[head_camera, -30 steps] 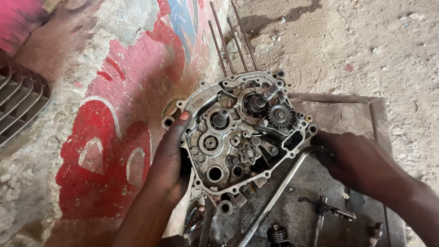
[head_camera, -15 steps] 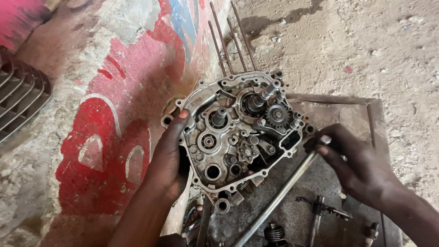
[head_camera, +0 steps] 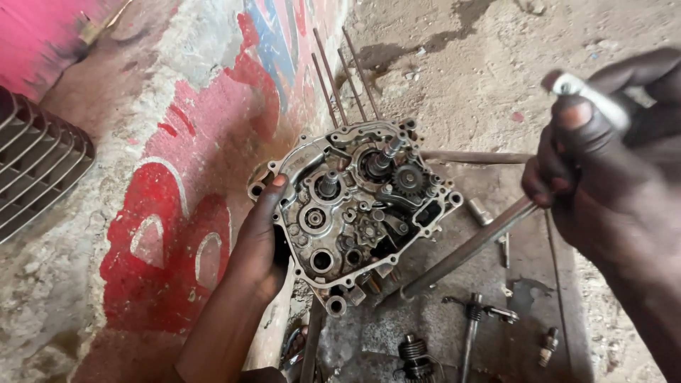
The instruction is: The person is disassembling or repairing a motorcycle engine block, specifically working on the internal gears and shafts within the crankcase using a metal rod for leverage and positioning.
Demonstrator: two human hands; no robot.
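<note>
Head view: the engine crankcase half (head_camera: 362, 213) stands propped on its edge at the middle of the frame, its open face turned up toward the camera, with shafts and small gears showing inside and three thin studs (head_camera: 340, 74) rising from its top edge toward the painted wall (head_camera: 163, 234). The left hand (head_camera: 259, 245) grips the case's left rim, fingers wrapped over the flange and the thumb side behind it, steadying it. A long steel bar (head_camera: 464, 248) lies slantwise, its lower end near the case's bottom right corner and its upper end running up and right into the right hand (head_camera: 603, 163). That hand is raised well to the right of the case, fingers closed around the bar, with a bright metal end (head_camera: 567, 84) poking out above the knuckles. So the left hand is the nearer one; the case lies down and left of the right hand. Loose parts, a kick shaft (head_camera: 472, 323) and a spring-wound piece (head_camera: 415, 351), lie on the greasy metal tray (head_camera: 528, 245) below.
</note>
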